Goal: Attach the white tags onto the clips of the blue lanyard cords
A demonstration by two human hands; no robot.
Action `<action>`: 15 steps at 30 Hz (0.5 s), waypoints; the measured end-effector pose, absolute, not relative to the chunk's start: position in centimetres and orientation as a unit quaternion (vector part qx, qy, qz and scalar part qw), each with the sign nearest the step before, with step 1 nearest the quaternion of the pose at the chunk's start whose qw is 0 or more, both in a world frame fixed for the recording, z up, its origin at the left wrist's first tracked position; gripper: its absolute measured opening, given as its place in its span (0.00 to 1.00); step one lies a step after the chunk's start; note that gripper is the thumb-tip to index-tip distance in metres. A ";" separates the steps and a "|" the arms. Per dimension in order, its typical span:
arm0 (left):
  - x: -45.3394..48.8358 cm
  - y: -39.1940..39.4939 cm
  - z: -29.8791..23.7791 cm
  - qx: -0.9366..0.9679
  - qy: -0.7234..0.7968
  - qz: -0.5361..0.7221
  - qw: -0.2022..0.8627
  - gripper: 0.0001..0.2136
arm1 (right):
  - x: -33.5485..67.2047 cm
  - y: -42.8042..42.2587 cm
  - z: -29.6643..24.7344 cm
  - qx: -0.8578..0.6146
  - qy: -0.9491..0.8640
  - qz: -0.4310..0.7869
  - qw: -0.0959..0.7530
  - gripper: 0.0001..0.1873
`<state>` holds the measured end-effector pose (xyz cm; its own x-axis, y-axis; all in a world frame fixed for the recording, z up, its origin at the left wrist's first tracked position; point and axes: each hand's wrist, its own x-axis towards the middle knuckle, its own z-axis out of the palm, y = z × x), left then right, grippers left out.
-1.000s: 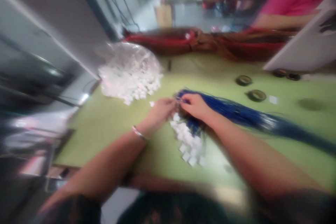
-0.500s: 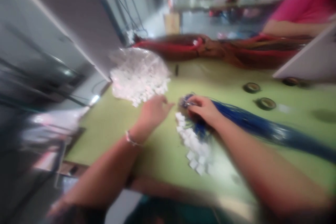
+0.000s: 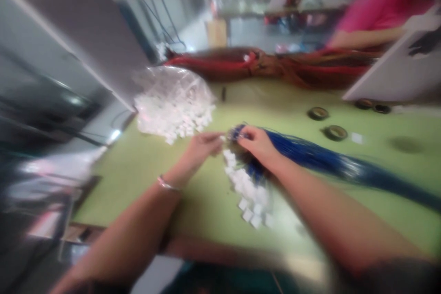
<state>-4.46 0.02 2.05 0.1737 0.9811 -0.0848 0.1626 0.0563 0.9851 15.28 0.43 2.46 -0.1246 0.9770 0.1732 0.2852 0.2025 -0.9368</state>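
A long bundle of blue wires [image 3: 310, 154] runs across the green table to the right edge. My right hand [image 3: 257, 144] is closed on the wires near their left ends, at the table's middle. My left hand [image 3: 204, 145], a bracelet at its wrist, reaches toward those ends with thumb and finger pinched on a small white connector [image 3: 223, 138]. Below my hands, a curved row of white connectors [image 3: 246, 183] sits at the wire ends. Behind my left hand, a clear plastic bag [image 3: 172, 96] spills loose white connectors onto the table. Blur hides the fine detail at my fingertips.
Rolls of tape [image 3: 335, 132] and a small white piece [image 3: 357, 138] lie on the right of the green table [image 3: 138, 179]. A red and brown wire bundle [image 3: 220, 62] stretches along the back. A person in a pink shirt [image 3: 375, 9] is beyond it.
My left hand has moved from beside the bag to the wire ends, with a white connector now at its fingertips. My right hand stays on the wires. The whole view has shifted slightly.
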 end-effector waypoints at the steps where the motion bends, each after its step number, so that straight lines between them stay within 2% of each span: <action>1: -3.9 -0.3 2.0 0.532 0.482 0.403 0.568 0.16 | 15.3 0.4 2.5 -0.493 -0.640 0.393 0.440 0.05; 6: -2.1 -0.9 1.9 0.414 0.404 0.443 0.685 0.11 | 15.2 0.3 2.5 -0.489 -0.638 0.395 0.445 0.08; 10: -2.1 -0.6 1.7 0.395 0.409 0.442 0.694 0.07 | 15.3 0.2 2.7 -0.481 -0.655 0.407 0.417 0.07; 15: -2.3 -0.5 1.6 0.399 0.440 0.414 0.689 0.10 | 15.2 0.3 2.6 -0.467 -0.679 0.384 0.417 0.06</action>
<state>-2.33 -0.51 1.62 0.2695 0.9224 -0.2767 -0.2188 0.3384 0.9152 15.20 0.25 2.63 -0.2161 0.9540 0.2076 0.3137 0.2692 -0.9106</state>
